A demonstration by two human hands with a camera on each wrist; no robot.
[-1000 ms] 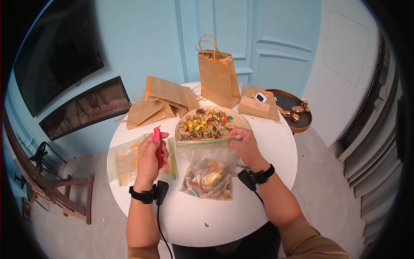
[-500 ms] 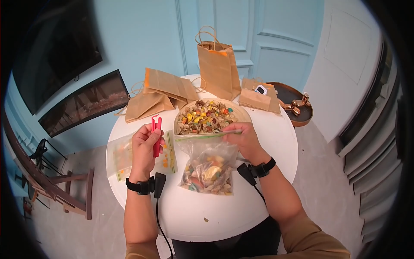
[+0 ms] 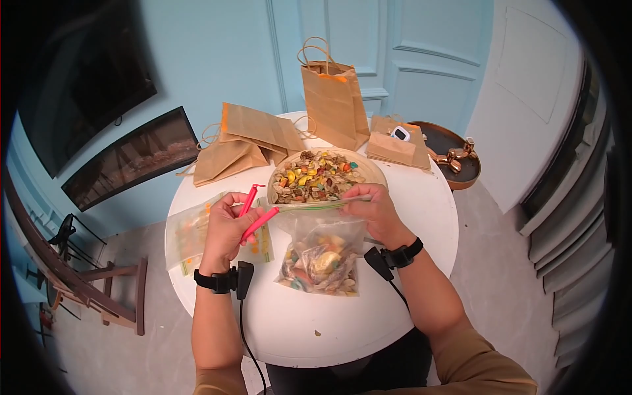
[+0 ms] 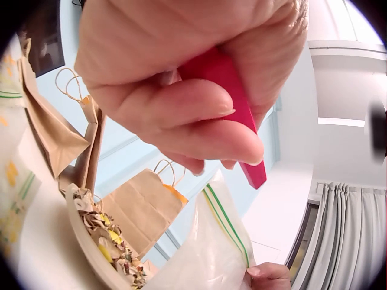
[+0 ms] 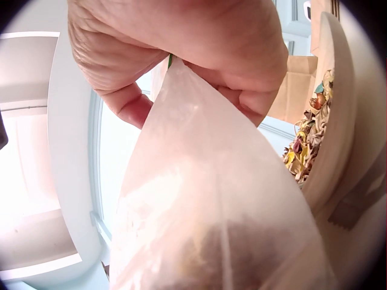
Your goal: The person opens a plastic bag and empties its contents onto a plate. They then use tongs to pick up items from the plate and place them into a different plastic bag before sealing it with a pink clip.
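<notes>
My left hand (image 3: 226, 229) holds a pink-red bag clip (image 3: 261, 224), its two arms spread in a V beside the bag's left top corner. In the left wrist view the fingers curl round the clip (image 4: 253, 172). With the right hand (image 3: 372, 212) I pinch the right top corner of a clear zip bag (image 3: 319, 260) with a green-striped top. A colourful dried mix fills the bag's lower part, which hangs in front of a bowl. In the right wrist view the bag (image 5: 205, 181) drops from the pinching fingers.
Behind the bag a wide bowl (image 3: 376, 174) holds more dried mix. Flat zip bags (image 3: 187, 237) lie at left. Paper bags (image 3: 334, 108) stand and lie along the back, with a small white device (image 3: 399, 133) at right. A grey toothed tool (image 5: 360, 193) lies beside the bowl.
The clip, closed upright in my left hand a second ago, has opened into a V and tilted toward the bag. My right hand keeps its pinch on the bag's corner.
</notes>
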